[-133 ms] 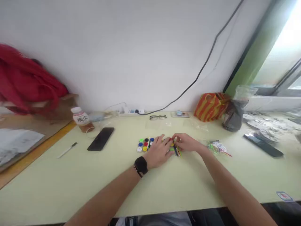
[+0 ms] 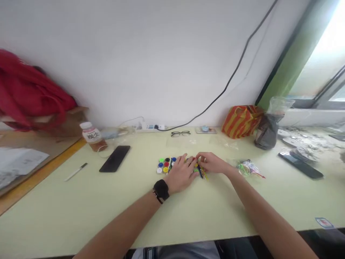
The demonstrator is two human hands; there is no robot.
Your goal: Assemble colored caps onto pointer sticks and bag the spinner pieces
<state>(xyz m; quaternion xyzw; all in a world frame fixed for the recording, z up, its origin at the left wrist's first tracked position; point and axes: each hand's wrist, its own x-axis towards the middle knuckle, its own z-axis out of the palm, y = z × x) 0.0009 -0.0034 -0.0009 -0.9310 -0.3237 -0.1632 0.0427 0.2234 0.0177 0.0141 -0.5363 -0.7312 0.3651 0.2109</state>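
Small round coloured discs, in green, black, blue, red, white and yellow, lie close together in rows at the middle of the table. My left hand, with a black watch on the wrist, lies over the right part of these rows, its fingers stretched out and covering several discs. Against its fingertips, my right hand has thumb and forefinger drawn together beside a bit of red. What the pinch holds is hidden. Thin coloured sticks, yellow and dark, lie just below the right fingers. More sticks show left of my left hand.
On the left are a black phone, a pen and a drink bottle. Eyeglasses lie behind the discs. To the right are a clear bag of coloured pieces, a striped bag and another phone.
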